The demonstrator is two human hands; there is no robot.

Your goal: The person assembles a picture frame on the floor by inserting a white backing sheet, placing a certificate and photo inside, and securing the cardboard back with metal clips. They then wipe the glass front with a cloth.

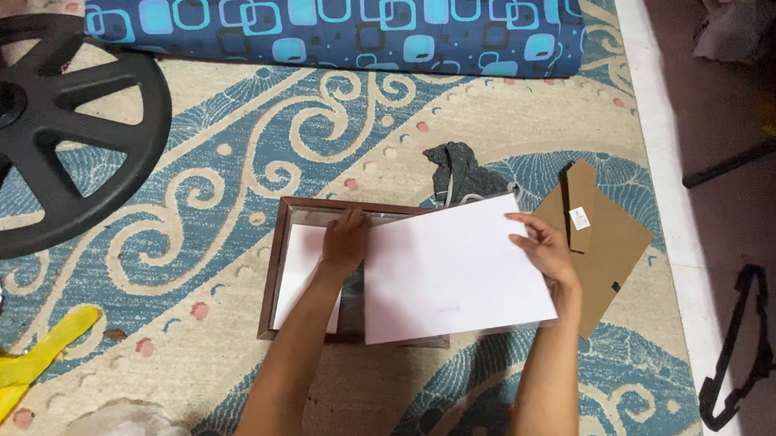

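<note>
Plastic wheel (48, 119), black and spoked, lies cut off at the left edge beside a crumpled yellow bag (15, 369). On the patterned blue-and-cream rug (229, 164) sits a dark brown picture frame (276, 258), mostly hidden. The left hand (345, 242) presses flat, fingers spread, on a white sheet (303, 270) inside the frame. The right hand (542, 250) pinches the edge of a larger white sheet (451, 272) covering the frame's right half. A grey cloth (460, 173) peeks behind. A brown cardboard backing (611, 243) lies right; a black hanger (743, 351) rests on dark floor.
</note>
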